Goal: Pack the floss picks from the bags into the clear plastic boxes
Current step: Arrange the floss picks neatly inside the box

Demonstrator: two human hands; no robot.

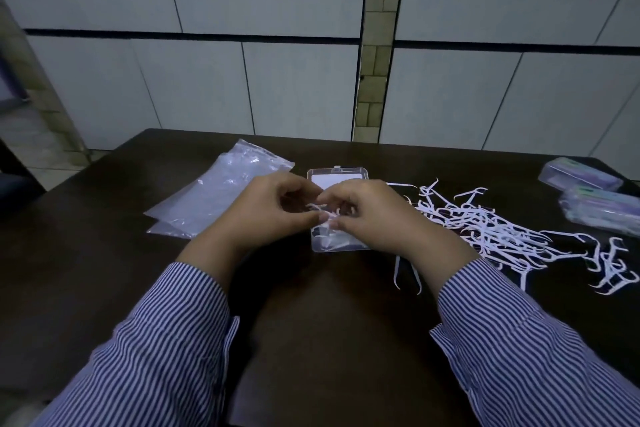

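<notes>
Both hands, left hand (pixel 273 211) and right hand (pixel 367 215), pinch a few floss picks (pixel 327 213) above the open clear box (pixel 337 174); picks may tangle and drop outside.

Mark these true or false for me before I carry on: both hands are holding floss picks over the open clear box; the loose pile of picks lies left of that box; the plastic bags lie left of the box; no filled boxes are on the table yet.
1. Both hands, left hand and right hand, pinch floss picks above the open clear box. True.
2. The loose pile of picks lies left of that box. False: it is spread out to the right of it.
3. The plastic bags lie left of the box. True.
4. No filled boxes are on the table yet. False: two closed boxes sit at the far right edge, with contents showing inside.
</notes>
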